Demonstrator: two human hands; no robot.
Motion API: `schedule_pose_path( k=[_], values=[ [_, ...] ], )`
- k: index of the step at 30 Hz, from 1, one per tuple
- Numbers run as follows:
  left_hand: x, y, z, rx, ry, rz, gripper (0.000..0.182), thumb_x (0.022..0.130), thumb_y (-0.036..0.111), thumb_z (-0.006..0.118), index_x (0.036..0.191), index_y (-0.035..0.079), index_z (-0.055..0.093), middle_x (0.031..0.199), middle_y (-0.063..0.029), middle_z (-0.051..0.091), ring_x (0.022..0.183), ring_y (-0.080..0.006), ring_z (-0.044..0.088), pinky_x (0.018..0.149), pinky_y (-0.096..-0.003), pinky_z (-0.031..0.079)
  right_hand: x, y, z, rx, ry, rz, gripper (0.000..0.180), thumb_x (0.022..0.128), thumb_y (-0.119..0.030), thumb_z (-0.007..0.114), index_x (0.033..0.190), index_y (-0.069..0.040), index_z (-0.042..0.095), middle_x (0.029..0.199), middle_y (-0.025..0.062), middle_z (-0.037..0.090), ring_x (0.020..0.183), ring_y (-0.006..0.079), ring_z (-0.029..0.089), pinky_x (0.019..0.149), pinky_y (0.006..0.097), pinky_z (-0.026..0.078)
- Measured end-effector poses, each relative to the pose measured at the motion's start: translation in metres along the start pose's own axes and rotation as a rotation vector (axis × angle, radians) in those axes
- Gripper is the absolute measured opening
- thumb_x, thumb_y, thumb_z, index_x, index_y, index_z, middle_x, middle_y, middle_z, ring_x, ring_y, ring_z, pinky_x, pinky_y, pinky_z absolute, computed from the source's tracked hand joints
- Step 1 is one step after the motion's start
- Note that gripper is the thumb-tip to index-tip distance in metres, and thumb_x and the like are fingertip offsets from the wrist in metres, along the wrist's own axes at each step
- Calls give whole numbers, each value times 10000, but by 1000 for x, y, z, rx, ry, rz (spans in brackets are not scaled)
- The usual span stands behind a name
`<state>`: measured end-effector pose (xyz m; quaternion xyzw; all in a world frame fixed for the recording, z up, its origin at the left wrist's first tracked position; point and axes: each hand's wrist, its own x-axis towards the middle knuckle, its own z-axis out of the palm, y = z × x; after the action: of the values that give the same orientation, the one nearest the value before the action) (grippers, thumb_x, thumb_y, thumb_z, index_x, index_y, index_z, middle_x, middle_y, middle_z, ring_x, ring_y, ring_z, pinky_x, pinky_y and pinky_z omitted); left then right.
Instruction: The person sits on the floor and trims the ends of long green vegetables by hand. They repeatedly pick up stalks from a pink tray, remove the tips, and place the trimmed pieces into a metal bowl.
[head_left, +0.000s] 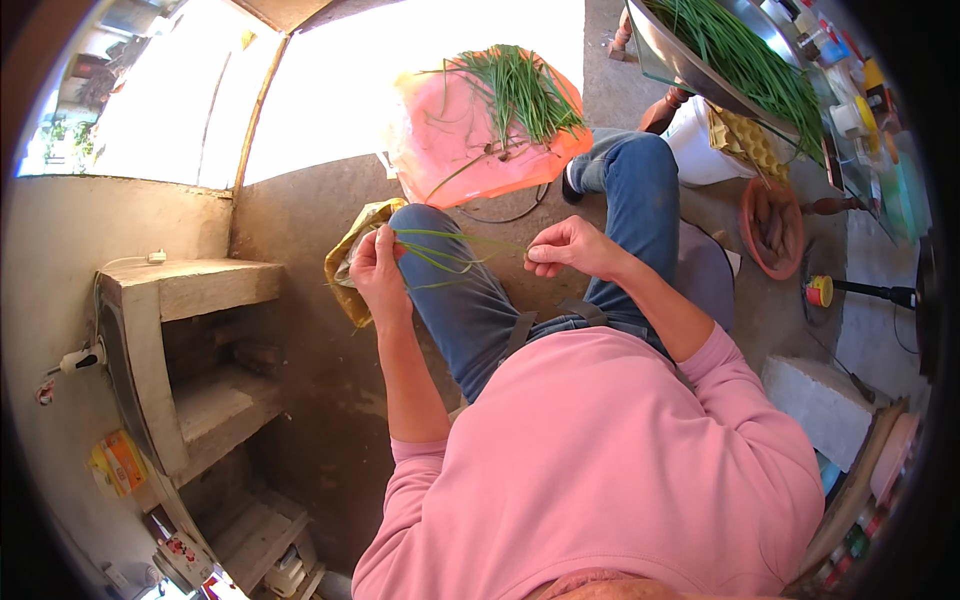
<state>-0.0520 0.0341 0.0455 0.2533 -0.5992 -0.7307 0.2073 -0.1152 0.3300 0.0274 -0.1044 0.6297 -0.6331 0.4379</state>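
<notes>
Between my two hands, above my knees, stretch a few thin green chive-like leaves (442, 251). My left hand (381, 274) pinches them at one end. The fingertips of my right hand (570, 247) close on the tip of a leaf at the other side. Past my knees, a heap of similar green stalks (521, 97) lies on a pink-orange plastic bag (450, 161), with loose strands and dark bits beside it. A metal bowl (675, 52) at the upper right holds a large bunch of long green leaves (742, 67).
A yellow sack (349, 300) stands beside my left knee. Concrete shelving (142, 360) is at the left. To the right are a white bucket (686, 146), an orange basin (750, 225) with elongated roots, a glass-topped table (862, 176) with containers and a pale block (814, 405).
</notes>
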Motion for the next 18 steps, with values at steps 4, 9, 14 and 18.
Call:
schedule_pose_path(
  k=[4,9,14,18],
  values=[
    [-8,20,10,61,-86,36,193,980,175,675,901,0,693,777,19,632,704,-46,533,652,-203,408,3,5,-2,30,-34,-10,243,959,-192,676,1061,23,724,923,72,748,771,102,683,724,263,573],
    [-12,38,22,129,-174,103,209,988,175,660,897,-11,685,799,1,651,743,-56,562,689,-213,439,10,13,-4,-116,-76,-31,270,975,-195,653,1111,32,705,957,74,744,811,109,691,757,256,569],
    [-21,70,42,165,-316,69,235,1008,203,612,930,-11,667,766,-57,679,722,-103,634,689,-236,482,12,18,-2,-282,53,-76,243,944,-174,637,1043,32,720,954,109,756,831,157,707,772,304,566],
    [-23,73,48,191,-388,-11,228,1009,189,625,884,-2,631,741,-22,642,618,-113,660,588,-222,473,14,18,-9,-754,353,-286,258,916,-227,662,998,9,726,965,135,752,884,210,713,813,361,546]
  ],
)
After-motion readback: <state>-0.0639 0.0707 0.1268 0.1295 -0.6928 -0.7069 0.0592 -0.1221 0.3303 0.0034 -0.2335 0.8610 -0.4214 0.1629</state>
